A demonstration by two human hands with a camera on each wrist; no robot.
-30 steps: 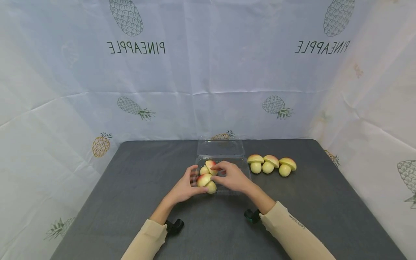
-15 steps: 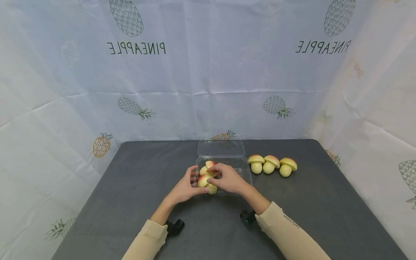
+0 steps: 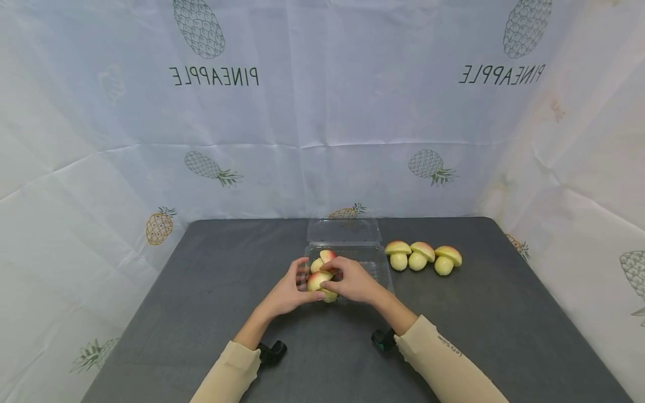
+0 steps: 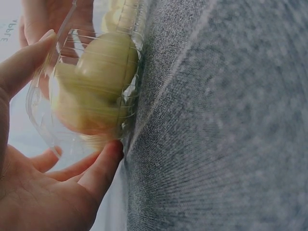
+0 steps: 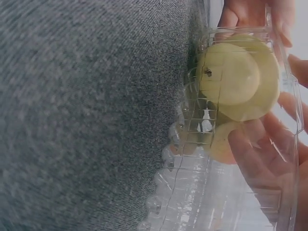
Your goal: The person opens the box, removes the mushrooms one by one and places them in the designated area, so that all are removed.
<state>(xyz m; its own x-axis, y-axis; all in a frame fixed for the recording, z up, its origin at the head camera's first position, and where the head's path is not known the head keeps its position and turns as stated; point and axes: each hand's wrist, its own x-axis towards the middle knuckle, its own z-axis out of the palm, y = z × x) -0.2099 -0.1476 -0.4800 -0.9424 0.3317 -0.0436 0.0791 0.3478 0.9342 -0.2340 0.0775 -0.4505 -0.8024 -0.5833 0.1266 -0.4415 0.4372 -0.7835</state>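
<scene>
A clear plastic clamshell container (image 3: 379,266) stands with its lid (image 3: 342,230) raised at the back. Two yellow toy mushrooms with red-tinted caps are in its left side, a front one (image 3: 316,281) and a rear one (image 3: 327,256). My left hand (image 3: 286,291) grips the container's front left corner, thumb at the front and fingers along the side. My right hand (image 3: 355,279) reaches inside and pinches the front mushroom's cap between thumb and fingers. In the right wrist view that mushroom (image 5: 231,72) shows stem-end through the clear wall. The right hand partly covers the rear mushroom.
Three more toy mushrooms stand in a row to the right of the container: a left one (image 3: 398,256), a middle one (image 3: 421,256) and a right one (image 3: 446,260). The dark grey table (image 3: 227,252) meets a pineapple-print curtain (image 3: 272,179) at the back.
My right hand has shifted slightly left and toward me, its thumb and fingers now around the front mushroom's cap. My left hand has stayed on the container.
</scene>
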